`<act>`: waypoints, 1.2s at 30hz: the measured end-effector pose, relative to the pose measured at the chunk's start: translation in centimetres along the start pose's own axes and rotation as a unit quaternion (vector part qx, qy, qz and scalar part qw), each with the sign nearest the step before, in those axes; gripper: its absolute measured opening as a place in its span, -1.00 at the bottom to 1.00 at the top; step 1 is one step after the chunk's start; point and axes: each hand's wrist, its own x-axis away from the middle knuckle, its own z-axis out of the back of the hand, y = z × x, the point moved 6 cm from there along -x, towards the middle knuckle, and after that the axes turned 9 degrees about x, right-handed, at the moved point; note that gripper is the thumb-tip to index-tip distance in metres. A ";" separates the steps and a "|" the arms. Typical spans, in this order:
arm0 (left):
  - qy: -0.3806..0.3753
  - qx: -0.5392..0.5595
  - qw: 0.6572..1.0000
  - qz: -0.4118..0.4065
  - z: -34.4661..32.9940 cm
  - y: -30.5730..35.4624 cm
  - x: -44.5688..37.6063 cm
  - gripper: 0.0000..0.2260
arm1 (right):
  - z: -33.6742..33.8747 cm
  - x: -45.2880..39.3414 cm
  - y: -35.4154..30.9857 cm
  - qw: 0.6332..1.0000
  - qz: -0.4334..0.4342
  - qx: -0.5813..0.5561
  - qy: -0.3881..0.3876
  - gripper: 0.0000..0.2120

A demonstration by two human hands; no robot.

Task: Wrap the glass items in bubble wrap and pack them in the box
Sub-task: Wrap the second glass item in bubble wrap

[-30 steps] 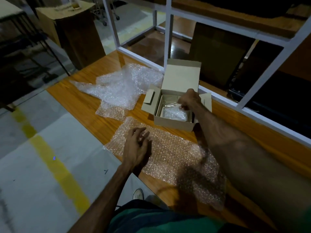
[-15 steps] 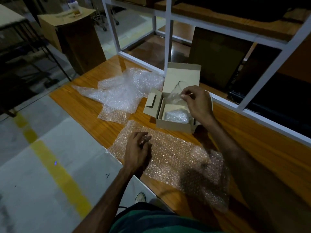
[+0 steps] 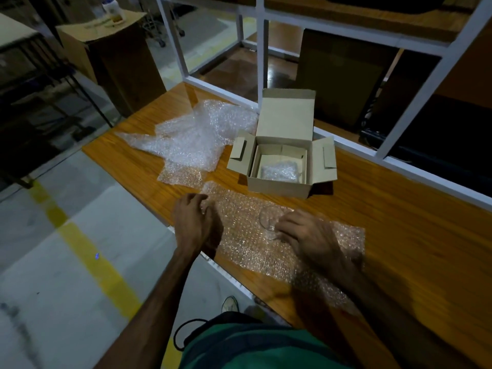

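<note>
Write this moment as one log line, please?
step: laying glass on bubble wrap sheet | right hand: holds glass | left hand: on sheet edge | box: open, one wrapped item inside
</note>
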 end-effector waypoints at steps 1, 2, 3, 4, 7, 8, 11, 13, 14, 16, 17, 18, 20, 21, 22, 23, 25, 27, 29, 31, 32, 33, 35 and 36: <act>0.003 -0.042 0.999 0.034 0.3 -0.5 -0.3 -0.65 | 0.0 0.2 -0.1 1.000 -0.003 0.000 0.003 -0.83; -0.002 -0.074 0.994 0.083 0.5 -1.1 -0.5 -0.61 | 0.0 0.1 -0.2 1.000 -0.005 -0.003 0.004 -0.83; -0.013 -0.091 0.987 0.133 0.7 -1.8 -0.6 -0.58 | 0.0 0.0 -0.2 1.000 -0.010 -0.007 0.003 -0.84; -0.029 -0.095 0.980 0.172 0.9 -2.2 -0.6 -0.57 | 0.1 -0.2 -0.2 1.000 -0.020 -0.015 -0.001 -0.85; -0.061 -0.091 0.971 0.210 1.1 -3.2 -0.5 -0.61 | 0.1 -0.3 0.2 0.996 -0.067 -0.054 -0.022 -0.91; -0.064 -0.083 0.971 0.217 1.3 -3.5 -0.6 -0.63 | 0.0 -0.1 0.3 0.993 -0.083 -0.072 -0.033 -0.91; -0.082 -0.027 0.969 0.233 1.1 -4.6 -1.3 -0.77 | -0.7 0.2 0.5 0.985 -0.115 -0.115 -0.062 -0.83; -0.112 0.007 0.965 0.237 0.7 -4.9 -1.5 -0.87 | -1.0 0.3 0.4 0.982 -0.130 -0.119 -0.067 -0.66; -0.124 0.028 0.964 0.235 0.7 -4.7 -1.5 -0.88 | -1.0 0.2 0.3 0.981 -0.138 -0.120 -0.062 -0.58; -0.143 0.101 0.955 0.241 0.9 -3.8 -1.3 -0.85 | -0.9 0.1 0.1 0.978 -0.154 -0.132 -0.049 -0.52; -0.149 0.154 0.945 0.246 1.2 -3.1 -1.1 -0.85 | -0.8 0.1 0.1 0.973 -0.170 -0.148 -0.046 -0.49; -0.154 0.213 0.930 0.257 1.6 -2.3 -0.9 -0.86 | -0.7 0.1 0.1 0.966 -0.190 -0.169 -0.048 -0.44; -0.166 0.342 0.880 0.285 2.5 -0.1 -0.4 -0.89 | -0.5 0.2 0.1 0.953 -0.219 -0.204 -0.054 -0.29; -0.179 0.401 0.850 0.290 3.0 1.4 0.0 -0.91 | -0.5 0.2 0.1 0.950 -0.223 -0.212 -0.055 -0.23; -0.197 0.448 0.823 0.287 3.2 2.7 0.3 -0.92 | -0.5 0.1 0.1 0.948 -0.225 -0.218 -0.057 -0.19; -0.216 0.488 0.797 0.281 3.3 4.1 0.6 -0.90 | -0.5 0.1 0.0 0.946 -0.227 -0.226 -0.059 -0.16; -0.249 0.538 0.758 0.272 3.2 6.5 1.2 -0.74 | -0.5 0.1 0.0 0.940 -0.235 -0.241 -0.055 -0.10; -0.284 0.569 0.730 0.250 2.5 8.5 1.6 -0.65 | -0.5 0.2 0.0 0.936 -0.241 -0.252 -0.053 -0.07; -0.312 0.594 0.706 0.228 1.7 10.5 1.9 -0.66 | -0.7 0.3 0.1 0.930 -0.249 -0.265 -0.051 -0.04; -0.332 0.606 0.691 0.212 0.8 12.1 2.1 -0.77 | -0.8 0.4 0.2 0.925 -0.258 -0.272 -0.058 -0.04; -0.341 0.605 0.690 0.203 0.4 12.8 2.3 -0.84 | -0.8 0.5 0.2 0.925 -0.262 -0.268 -0.061 -0.04; -0.352 0.600 0.691 0.196 0.0 13.4 2.4 -0.88 | -1.0 0.7 0.3 0.925 -0.265 -0.266 -0.064 -0.06; -0.377 0.582 0.697 0.184 -0.7 14.5 2.8 -0.80 | -1.3 0.8 0.4 0.921 -0.272 -0.268 -0.071 -0.16; -0.387 0.574 0.698 0.181 -1.0 14.7 3.0 -0.71 | -1.3 0.8 0.5 0.917 -0.281 -0.273 -0.078 -0.25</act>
